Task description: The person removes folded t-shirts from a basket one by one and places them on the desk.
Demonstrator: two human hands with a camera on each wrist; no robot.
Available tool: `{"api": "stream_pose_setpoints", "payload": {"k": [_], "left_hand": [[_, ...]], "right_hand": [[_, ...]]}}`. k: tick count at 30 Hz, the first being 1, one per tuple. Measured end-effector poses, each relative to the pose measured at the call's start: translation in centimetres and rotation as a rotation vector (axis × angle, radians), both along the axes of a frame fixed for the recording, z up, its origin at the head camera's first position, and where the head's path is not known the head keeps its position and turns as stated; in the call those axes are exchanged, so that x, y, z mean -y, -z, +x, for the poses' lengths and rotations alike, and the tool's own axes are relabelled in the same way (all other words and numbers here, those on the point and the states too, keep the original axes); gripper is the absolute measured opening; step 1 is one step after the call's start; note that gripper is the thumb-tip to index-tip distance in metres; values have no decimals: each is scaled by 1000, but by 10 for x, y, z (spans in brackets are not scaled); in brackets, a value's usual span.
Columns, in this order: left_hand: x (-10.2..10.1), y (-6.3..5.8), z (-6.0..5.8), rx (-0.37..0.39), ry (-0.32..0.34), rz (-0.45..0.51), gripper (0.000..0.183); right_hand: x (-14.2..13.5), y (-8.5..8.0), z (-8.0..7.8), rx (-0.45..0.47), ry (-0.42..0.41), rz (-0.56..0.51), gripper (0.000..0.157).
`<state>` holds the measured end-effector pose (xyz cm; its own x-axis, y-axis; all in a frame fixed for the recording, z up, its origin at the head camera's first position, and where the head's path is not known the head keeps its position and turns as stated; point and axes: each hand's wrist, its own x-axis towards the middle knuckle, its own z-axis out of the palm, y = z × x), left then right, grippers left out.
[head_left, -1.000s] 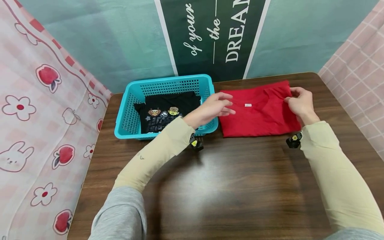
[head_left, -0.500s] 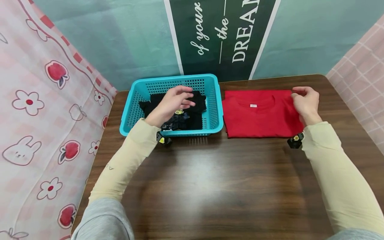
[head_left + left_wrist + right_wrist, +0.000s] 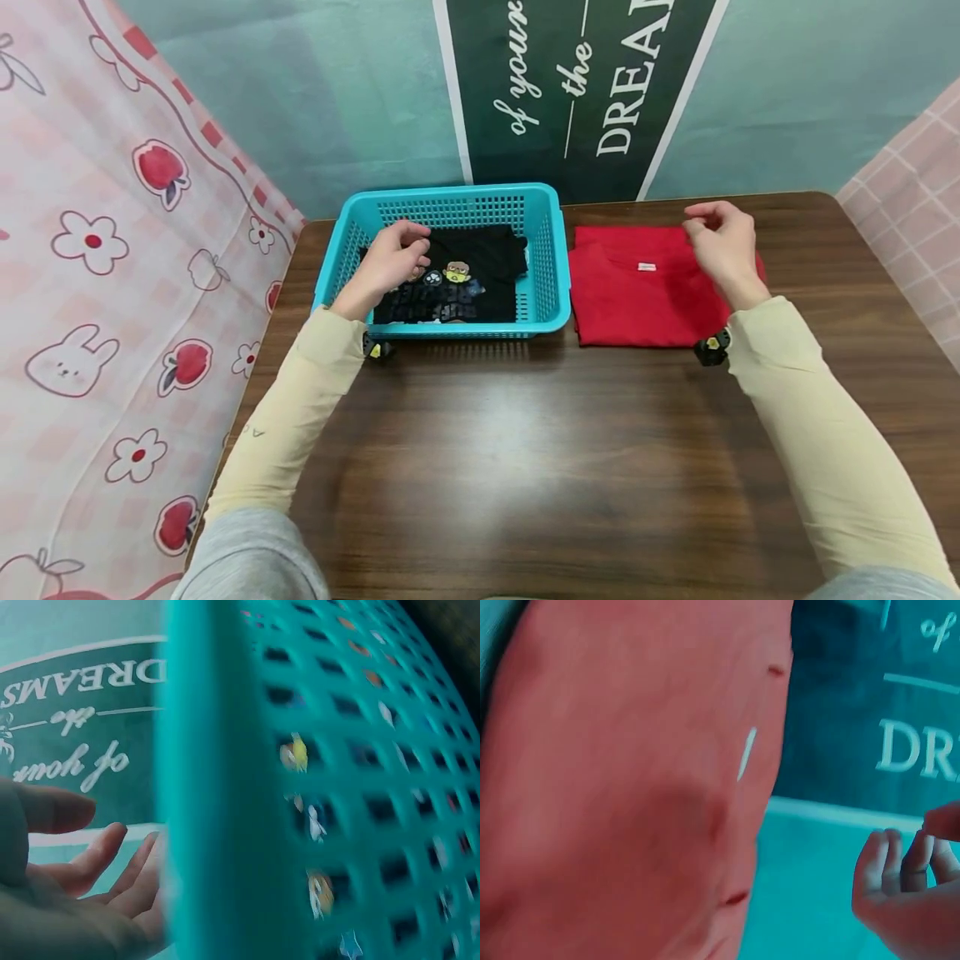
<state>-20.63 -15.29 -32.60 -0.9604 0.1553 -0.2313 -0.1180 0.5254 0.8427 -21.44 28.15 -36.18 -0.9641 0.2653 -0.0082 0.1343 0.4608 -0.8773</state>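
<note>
A folded red T-shirt [image 3: 637, 300] with a small white neck label lies flat at the table's back right. Over its right part hovers my right hand [image 3: 723, 242], fingers loosely bent; the right wrist view shows nothing in that hand [image 3: 907, 892]. A black T-shirt [image 3: 483, 292] with cartoon prints lies inside the blue plastic basket [image 3: 564, 275]. My left hand [image 3: 390, 260] is above the basket's left part, its fingers loosely bent and holding nothing. In the left wrist view this hand [image 3: 82, 892] is partly hidden by the basket rim [image 3: 217, 780].
The basket stands directly left of the red T-shirt on a dark wooden table [image 3: 510, 433]. Behind the table hangs a green cloth [image 3: 360, 100] with lettering. A pink patterned curtain [image 3: 97, 292] borders the left side and a pink tiled cloth [image 3: 915, 200] the right.
My left hand has moved left from the red T-shirt to above the basket. My right hand has left the shirt's right edge and shifted left over it. The red T-shirt now lies flatter.
</note>
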Motion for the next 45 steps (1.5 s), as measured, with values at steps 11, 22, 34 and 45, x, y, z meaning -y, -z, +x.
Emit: {"api": "stream_pose_setpoints", "payload": {"k": [11, 22, 34, 45], "left_hand": [[32, 27, 2, -51, 78, -427, 40], [41, 56, 8, -44, 12, -495, 36], [40, 63, 6, -80, -83, -627, 56], [45, 54, -10, 180, -78, -484, 77]], "right_hand": [[67, -8, 5, -174, -195, 159, 31], [142, -7, 15, -254, -463, 156, 24], [192, 6, 9, -53, -761, 360, 39], [220, 23, 1, 179, -751, 577, 60]]}}
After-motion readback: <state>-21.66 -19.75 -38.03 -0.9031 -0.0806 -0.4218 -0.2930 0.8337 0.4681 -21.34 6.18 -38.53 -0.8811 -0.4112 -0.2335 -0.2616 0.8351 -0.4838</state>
